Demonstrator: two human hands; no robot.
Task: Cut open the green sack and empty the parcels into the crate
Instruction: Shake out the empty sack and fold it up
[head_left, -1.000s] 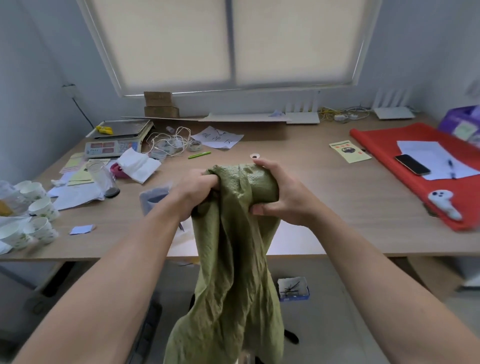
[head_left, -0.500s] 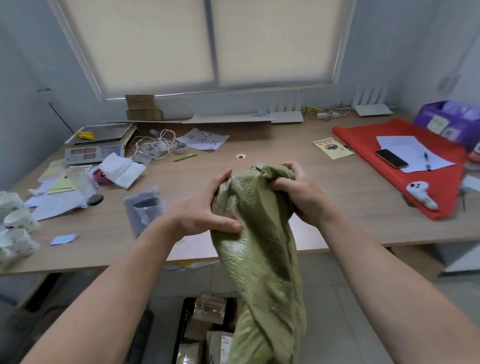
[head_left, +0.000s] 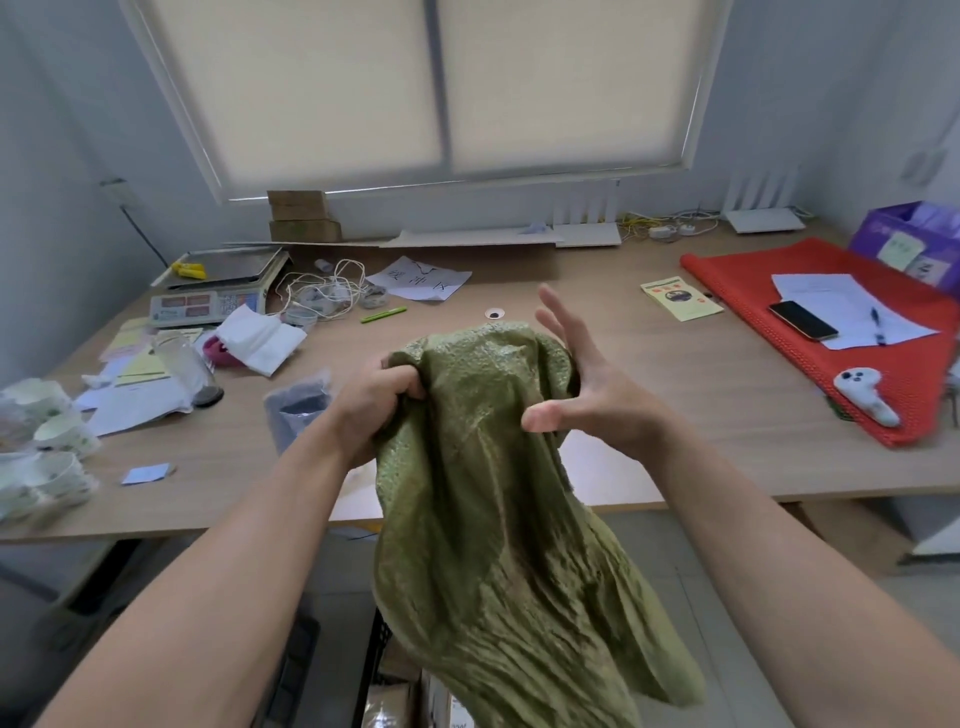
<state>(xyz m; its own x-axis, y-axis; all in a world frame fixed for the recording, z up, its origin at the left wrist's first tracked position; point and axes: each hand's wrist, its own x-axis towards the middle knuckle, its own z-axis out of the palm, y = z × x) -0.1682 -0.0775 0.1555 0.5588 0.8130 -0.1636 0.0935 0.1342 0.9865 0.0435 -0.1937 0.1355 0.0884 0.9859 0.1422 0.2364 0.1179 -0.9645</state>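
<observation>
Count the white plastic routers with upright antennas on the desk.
2. One router sits at the wooden desk's back edge under the window; the other router stands further right, left of the purple box. None looks hidden.

Left hand (head_left: 376, 402) gripping green sack (head_left: 483, 493), right hand (head_left: 592, 400) splayed

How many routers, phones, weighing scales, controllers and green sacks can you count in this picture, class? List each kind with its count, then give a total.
routers: 2
phone: 1
weighing scale: 1
controller: 1
green sack: 1
Total: 6
</observation>
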